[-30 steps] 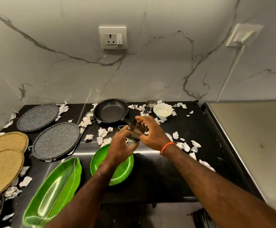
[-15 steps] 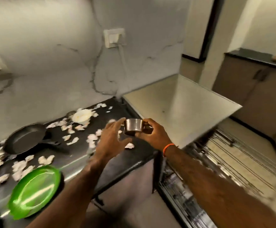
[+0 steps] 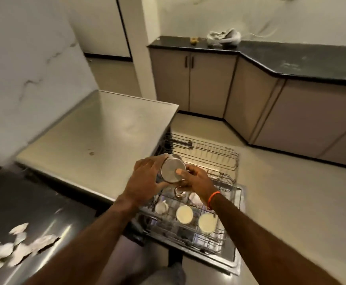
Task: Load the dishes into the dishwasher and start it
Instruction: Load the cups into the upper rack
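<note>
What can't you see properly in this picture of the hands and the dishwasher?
- Head view: inside of the small round steel cup; its flat base faces the camera.
- Head view: what the right hand grips; the cup and its own fingers cover it.
- Head view: white scraps on the black counter; blurred.
- Head view: front of the pulled-out wire dishwasher rack; both forearms cross it.

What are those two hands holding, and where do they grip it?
A small steel cup, upside down: left hand round its side, right hand with thumb on its base.
</note>
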{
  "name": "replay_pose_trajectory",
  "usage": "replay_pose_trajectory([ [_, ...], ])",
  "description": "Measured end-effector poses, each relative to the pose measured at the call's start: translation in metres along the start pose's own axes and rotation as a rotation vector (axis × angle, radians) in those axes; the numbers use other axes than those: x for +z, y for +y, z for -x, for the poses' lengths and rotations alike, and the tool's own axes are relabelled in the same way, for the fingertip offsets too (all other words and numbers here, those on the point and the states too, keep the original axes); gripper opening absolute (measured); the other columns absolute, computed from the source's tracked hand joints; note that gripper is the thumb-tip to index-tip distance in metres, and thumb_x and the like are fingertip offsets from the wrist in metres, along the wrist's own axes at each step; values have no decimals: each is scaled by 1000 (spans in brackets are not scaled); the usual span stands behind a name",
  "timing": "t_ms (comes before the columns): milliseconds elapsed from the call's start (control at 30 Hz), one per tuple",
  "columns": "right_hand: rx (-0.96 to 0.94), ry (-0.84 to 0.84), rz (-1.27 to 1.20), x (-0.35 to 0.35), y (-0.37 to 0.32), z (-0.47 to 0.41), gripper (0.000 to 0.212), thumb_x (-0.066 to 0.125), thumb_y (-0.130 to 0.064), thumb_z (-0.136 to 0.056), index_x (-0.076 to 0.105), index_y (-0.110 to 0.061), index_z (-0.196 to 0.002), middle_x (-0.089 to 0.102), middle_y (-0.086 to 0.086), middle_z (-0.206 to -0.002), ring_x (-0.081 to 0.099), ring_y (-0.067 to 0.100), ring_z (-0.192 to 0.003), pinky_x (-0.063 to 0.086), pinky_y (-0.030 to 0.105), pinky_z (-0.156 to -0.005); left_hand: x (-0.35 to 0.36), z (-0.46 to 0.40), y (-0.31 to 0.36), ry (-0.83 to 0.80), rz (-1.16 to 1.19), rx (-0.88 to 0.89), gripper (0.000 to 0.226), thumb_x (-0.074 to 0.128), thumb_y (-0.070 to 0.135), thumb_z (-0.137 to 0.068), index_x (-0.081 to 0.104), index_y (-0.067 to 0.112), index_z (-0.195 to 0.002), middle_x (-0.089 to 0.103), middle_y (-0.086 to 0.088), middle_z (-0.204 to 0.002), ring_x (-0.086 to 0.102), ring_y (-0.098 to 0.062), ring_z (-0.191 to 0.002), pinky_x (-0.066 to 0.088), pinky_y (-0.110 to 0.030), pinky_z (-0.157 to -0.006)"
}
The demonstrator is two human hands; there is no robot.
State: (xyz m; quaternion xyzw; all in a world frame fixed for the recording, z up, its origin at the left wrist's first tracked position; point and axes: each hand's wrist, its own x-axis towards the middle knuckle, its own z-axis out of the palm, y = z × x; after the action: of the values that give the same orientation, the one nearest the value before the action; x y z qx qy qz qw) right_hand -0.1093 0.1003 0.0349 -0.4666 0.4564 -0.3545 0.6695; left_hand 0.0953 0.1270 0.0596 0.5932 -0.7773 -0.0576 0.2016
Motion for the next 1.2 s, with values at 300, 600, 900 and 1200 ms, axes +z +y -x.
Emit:
replay_pose_trajectory([
  [300, 184, 261, -13, -104, 30, -70, 38, 68, -33, -95, 51, -17, -125, 72, 13, -108, 75, 36, -82, 62, 41, -67, 127, -135, -2, -263, 135, 177, 94, 80, 63, -68, 45, 21, -144, 50, 2, -140, 42, -15, -131, 34, -38, -114],
  [600, 347, 361, 54, -129, 113, -229, 25, 70, -34, -92, 73, -10, -94, 73, 8, -85, 67, 20, -71, 59, 47, -78, 240, -213, -72, -493, 226, -91, 98, 82, 16, -79, 24, 19, -159, 41, -1, -154, 35, -19, -142, 34, -42, -119],
  [900, 506, 392, 314, -114, 166, -343, 28, 66, -38, -92, 67, -22, -115, 74, 3, -88, 71, 20, -63, 58, 30, -55, 325, -235, -143, -524, 252, -362, 103, 74, -2, -80, 16, 27, -161, 29, -2, -162, 43, -24, -140, 54, -37, -100],
  [1200, 509, 372, 614, -114, 198, -373, 30, 64, -36, -94, 72, -18, -116, 76, 6, -102, 71, 21, -85, 59, 35, -82, 362, -243, -153, -566, 276, -456, 80, 64, 4, -92, 23, 17, -160, 25, -5, -166, 26, -23, -152, 33, -42, -121],
])
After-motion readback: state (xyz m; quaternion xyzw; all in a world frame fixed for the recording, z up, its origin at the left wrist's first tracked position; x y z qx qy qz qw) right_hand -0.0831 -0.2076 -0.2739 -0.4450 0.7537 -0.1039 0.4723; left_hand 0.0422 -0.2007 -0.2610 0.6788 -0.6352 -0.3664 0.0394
